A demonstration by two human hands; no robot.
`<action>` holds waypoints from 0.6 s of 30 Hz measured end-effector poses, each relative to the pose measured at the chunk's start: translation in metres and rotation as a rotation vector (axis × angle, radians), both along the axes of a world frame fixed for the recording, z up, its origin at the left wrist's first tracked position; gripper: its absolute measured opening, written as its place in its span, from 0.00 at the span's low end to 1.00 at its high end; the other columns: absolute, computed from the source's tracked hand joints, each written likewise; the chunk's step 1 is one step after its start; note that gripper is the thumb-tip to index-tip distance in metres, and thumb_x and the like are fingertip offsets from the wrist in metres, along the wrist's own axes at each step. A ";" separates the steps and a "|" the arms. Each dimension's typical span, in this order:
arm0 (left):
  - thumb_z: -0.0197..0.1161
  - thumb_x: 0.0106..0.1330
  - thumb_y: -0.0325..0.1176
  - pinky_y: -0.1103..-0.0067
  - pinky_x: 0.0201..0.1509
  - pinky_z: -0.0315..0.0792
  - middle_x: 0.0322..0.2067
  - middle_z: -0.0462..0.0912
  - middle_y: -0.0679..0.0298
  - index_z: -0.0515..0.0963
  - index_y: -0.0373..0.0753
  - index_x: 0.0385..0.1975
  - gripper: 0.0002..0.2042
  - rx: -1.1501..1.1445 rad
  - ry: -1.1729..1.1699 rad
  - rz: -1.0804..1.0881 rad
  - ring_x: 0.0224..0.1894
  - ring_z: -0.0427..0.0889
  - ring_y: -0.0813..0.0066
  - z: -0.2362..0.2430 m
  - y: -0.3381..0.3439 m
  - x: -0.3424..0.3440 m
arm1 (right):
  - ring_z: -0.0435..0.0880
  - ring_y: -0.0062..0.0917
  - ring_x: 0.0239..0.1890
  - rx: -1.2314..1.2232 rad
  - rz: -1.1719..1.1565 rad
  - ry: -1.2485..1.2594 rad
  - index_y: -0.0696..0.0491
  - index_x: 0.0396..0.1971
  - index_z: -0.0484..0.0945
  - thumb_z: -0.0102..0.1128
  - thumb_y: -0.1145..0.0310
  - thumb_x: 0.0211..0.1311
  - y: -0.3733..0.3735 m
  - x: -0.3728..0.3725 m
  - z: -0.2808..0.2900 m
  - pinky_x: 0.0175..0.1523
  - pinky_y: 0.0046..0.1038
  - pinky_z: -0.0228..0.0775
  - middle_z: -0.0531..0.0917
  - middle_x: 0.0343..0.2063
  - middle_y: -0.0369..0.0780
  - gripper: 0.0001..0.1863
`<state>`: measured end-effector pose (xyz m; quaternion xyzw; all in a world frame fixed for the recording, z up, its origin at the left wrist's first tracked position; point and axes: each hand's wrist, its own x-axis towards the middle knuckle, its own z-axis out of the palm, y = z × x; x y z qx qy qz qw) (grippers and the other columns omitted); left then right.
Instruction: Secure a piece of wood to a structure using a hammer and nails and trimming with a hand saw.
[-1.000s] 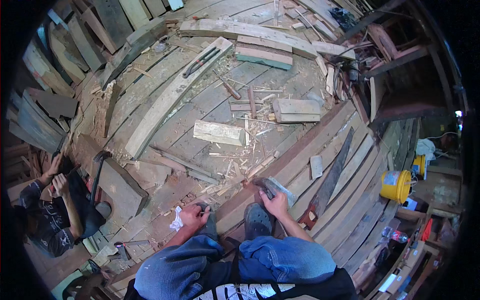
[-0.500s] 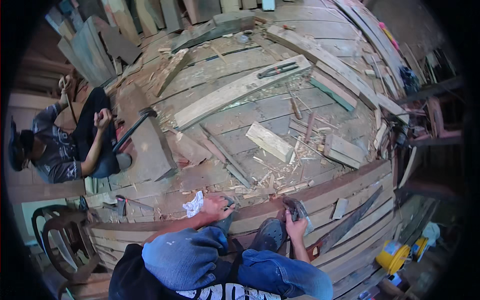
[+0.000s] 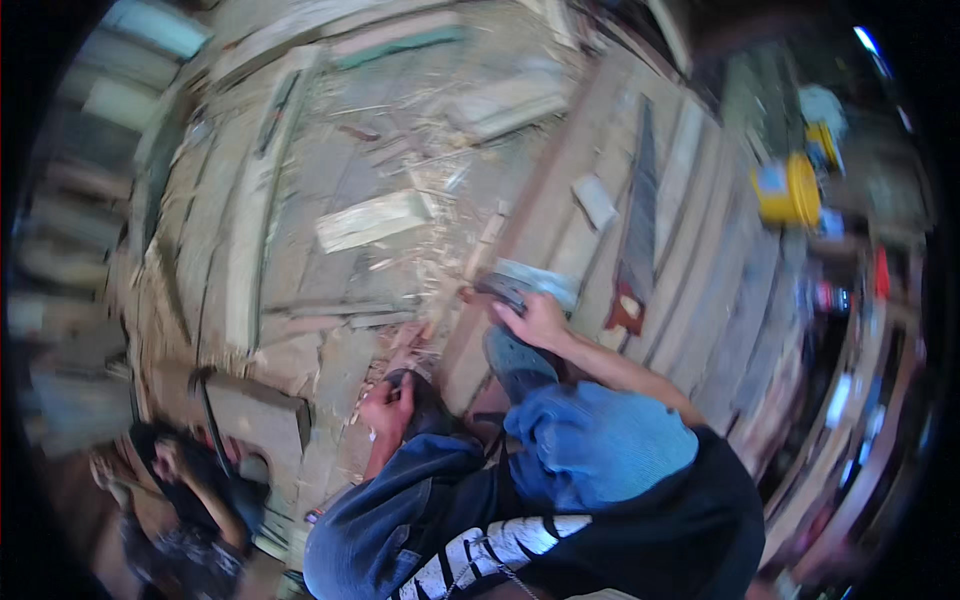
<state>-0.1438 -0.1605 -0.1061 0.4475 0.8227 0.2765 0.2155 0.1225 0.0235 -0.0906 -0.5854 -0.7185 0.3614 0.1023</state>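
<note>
My right hand (image 3: 537,322) is closed around a dark tool (image 3: 499,289), just beyond the toe of my right shoe (image 3: 515,358). A pale, shiny flat piece (image 3: 542,281) shows beside the tool; blur hides its exact kind. My left hand (image 3: 387,407) is low, against the front of my dark left shoe (image 3: 428,408). Its fingers are curled, and I cannot make out what they hold, if anything. To the right of my right hand, a handsaw (image 3: 640,200) with a reddish-brown handle lies on the slatted planks (image 3: 590,160).
A small wood block (image 3: 595,202) rests near the saw. Ahead lie a pale wood block (image 3: 372,222), scattered shavings and a long beam (image 3: 250,240). Another person (image 3: 190,510) sits at lower left beside an axe-like tool (image 3: 208,415) on a thick timber. A yellow bucket (image 3: 787,192) stands at right.
My view has swung right, so the scene is turned and blurred. My right hand still holds the dark tool. The left hand's fingers, flatter before, are now curled; the white cloth beside it no longer shows.
</note>
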 end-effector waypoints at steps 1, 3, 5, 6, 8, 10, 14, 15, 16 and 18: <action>0.69 0.55 0.42 0.75 0.16 0.59 0.08 0.67 0.63 0.69 0.36 0.09 0.21 -0.111 -0.092 0.035 0.11 0.65 0.74 0.008 0.006 0.002 | 0.82 0.45 0.24 -0.018 -0.035 -0.013 0.57 0.32 0.82 0.64 0.55 0.53 -0.007 0.005 -0.001 0.30 0.39 0.75 0.82 0.20 0.50 0.18; 0.69 0.55 0.41 0.76 0.16 0.57 0.07 0.64 0.66 0.68 0.35 0.09 0.22 -0.234 -0.150 0.030 0.12 0.63 0.79 0.029 0.018 -0.006 | 0.82 0.45 0.23 -0.039 -0.112 -0.006 0.56 0.31 0.82 0.65 0.55 0.52 -0.019 0.011 0.013 0.31 0.39 0.75 0.82 0.20 0.49 0.18; 0.70 0.55 0.40 0.78 0.17 0.56 0.08 0.62 0.69 0.68 0.33 0.11 0.21 -0.176 -0.174 -0.141 0.14 0.62 0.84 0.039 0.028 -0.015 | 0.82 0.45 0.22 0.143 -0.212 0.316 0.54 0.34 0.80 0.67 0.62 0.49 -0.032 0.021 0.035 0.29 0.39 0.75 0.82 0.20 0.49 0.14; 0.70 0.55 0.40 0.78 0.17 0.56 0.08 0.62 0.69 0.68 0.33 0.11 0.21 -0.187 -0.174 -0.191 0.14 0.62 0.84 0.046 0.036 -0.022 | 0.82 0.45 0.22 0.144 -0.264 0.309 0.54 0.34 0.80 0.67 0.62 0.49 -0.040 0.029 0.044 0.29 0.39 0.75 0.82 0.20 0.49 0.14; 0.68 0.56 0.36 0.79 0.19 0.57 0.10 0.65 0.69 0.70 0.33 0.13 0.18 -0.228 -0.415 -0.231 0.16 0.63 0.83 0.063 0.059 -0.031 | 0.80 0.46 0.21 0.058 -0.243 0.285 0.53 0.33 0.78 0.69 0.67 0.46 -0.053 0.047 0.056 0.27 0.40 0.74 0.81 0.18 0.48 0.13; 0.67 0.55 0.34 0.78 0.23 0.56 0.14 0.63 0.69 0.67 0.34 0.14 0.16 -0.092 -0.336 -0.385 0.20 0.61 0.81 0.045 0.075 -0.072 | 0.79 0.46 0.19 0.142 -0.295 0.321 0.53 0.29 0.76 0.68 0.66 0.46 -0.059 0.055 0.051 0.26 0.41 0.72 0.79 0.16 0.47 0.11; 0.66 0.54 0.39 0.76 0.23 0.51 0.16 0.58 0.69 0.61 0.35 0.13 0.21 -0.175 -0.336 -0.655 0.21 0.57 0.79 0.074 0.158 -0.070 | 0.79 0.46 0.19 0.160 -0.412 0.102 0.53 0.29 0.77 0.67 0.67 0.45 -0.090 0.088 0.039 0.24 0.42 0.71 0.78 0.14 0.47 0.12; 0.62 0.57 0.39 0.78 0.24 0.50 0.16 0.57 0.71 0.60 0.36 0.14 0.20 -0.124 -0.272 -0.775 0.21 0.56 0.81 0.074 0.180 -0.082 | 0.80 0.46 0.19 0.180 -0.452 0.054 0.53 0.30 0.77 0.68 0.66 0.45 -0.094 0.091 0.042 0.25 0.43 0.72 0.79 0.15 0.48 0.13; 0.58 0.59 0.39 0.79 0.24 0.49 0.16 0.56 0.73 0.58 0.38 0.15 0.19 -0.071 -0.210 -0.895 0.22 0.55 0.83 0.073 0.198 -0.086 | 0.80 0.45 0.20 0.196 -0.494 0.005 0.54 0.31 0.77 0.68 0.65 0.45 -0.100 0.093 0.042 0.26 0.43 0.72 0.79 0.16 0.48 0.14; 0.58 0.60 0.41 0.78 0.24 0.47 0.16 0.54 0.73 0.56 0.39 0.15 0.21 -0.082 -0.223 -0.999 0.22 0.54 0.83 0.090 0.231 -0.058 | 0.81 0.45 0.21 0.207 -0.595 0.016 0.55 0.31 0.78 0.68 0.63 0.46 -0.122 0.102 0.028 0.28 0.43 0.73 0.80 0.17 0.49 0.15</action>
